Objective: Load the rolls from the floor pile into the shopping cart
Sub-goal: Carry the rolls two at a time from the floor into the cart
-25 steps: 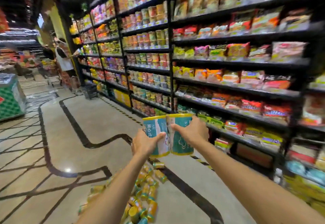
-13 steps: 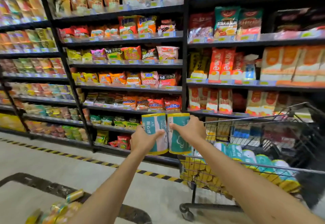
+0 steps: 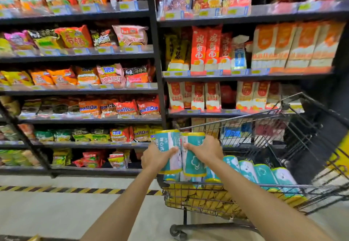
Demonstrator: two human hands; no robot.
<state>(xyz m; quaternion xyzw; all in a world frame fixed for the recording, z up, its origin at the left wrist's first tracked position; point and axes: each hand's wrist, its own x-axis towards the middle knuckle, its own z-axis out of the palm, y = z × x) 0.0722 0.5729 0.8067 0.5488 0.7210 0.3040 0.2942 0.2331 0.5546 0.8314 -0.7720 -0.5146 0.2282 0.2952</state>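
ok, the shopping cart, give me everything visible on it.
The shopping cart is a dark wire-mesh basket with a grey metal-looking rim on a dark frame; one caster shows on the pale floor. It stands upright at lower right, before the shelves. Teal-and-white rolls lie side by side in it, over yellow items seen through the mesh. Left hand and right hand hold two more rolls above its near-left corner, not touching it.

Seemingly over the cart (image 3: 245,185), at its left end, hang two rolls (image 3: 194,163); more rolls (image 3: 264,176) inside, shelves (image 3: 85,57) behind.
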